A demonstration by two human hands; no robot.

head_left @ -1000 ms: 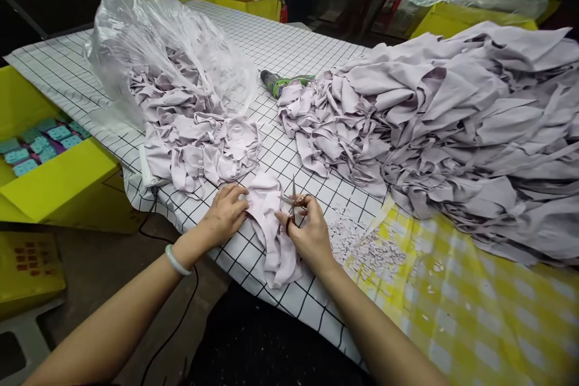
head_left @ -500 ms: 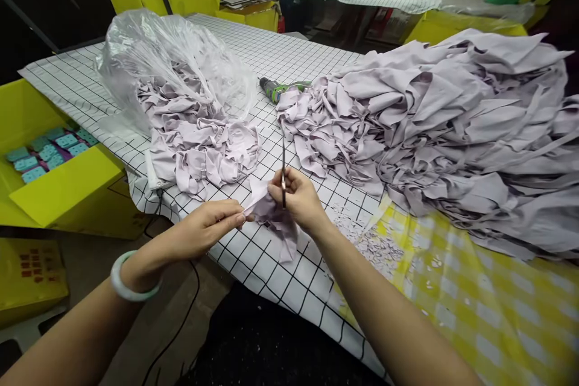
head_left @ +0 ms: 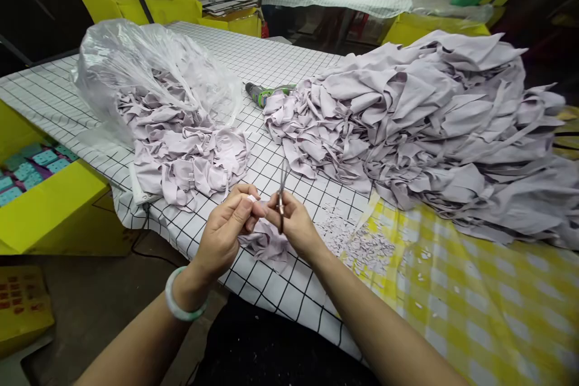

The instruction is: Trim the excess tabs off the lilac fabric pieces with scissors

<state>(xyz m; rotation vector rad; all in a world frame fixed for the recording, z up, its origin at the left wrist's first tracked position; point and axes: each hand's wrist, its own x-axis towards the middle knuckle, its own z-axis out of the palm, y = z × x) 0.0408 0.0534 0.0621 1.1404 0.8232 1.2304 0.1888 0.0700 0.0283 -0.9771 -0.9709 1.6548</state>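
My left hand (head_left: 226,220), with a pale bangle at its wrist, pinches the edge of a pale lilac fabric piece (head_left: 268,242). The rest of that piece droops onto the table edge below the hands. Close beside it, my right hand (head_left: 296,226) is closed around small scissors (head_left: 281,208), whose blades point up and away from me. Its thumb and fingertips also meet at the fabric edge; whether they grip the cloth I cannot tell. A heap of similar lilac pieces (head_left: 192,160) lies to the left, partly inside a clear plastic bag (head_left: 113,54).
A large pile of lilac fabric (head_left: 434,114) covers the right side of the grid-patterned table (head_left: 289,295). Tiny cloth scraps (head_left: 362,247) lie beside a yellow checked sheet (head_left: 474,307). A green-and-black tool (head_left: 260,94) rests behind. A yellow box (head_left: 58,205) stands at the left.
My left hand has moved right and turned, now close against my right fingertips at the fabric edge. The fabric stretched between the hands is shorter. The view has shifted slightly right.
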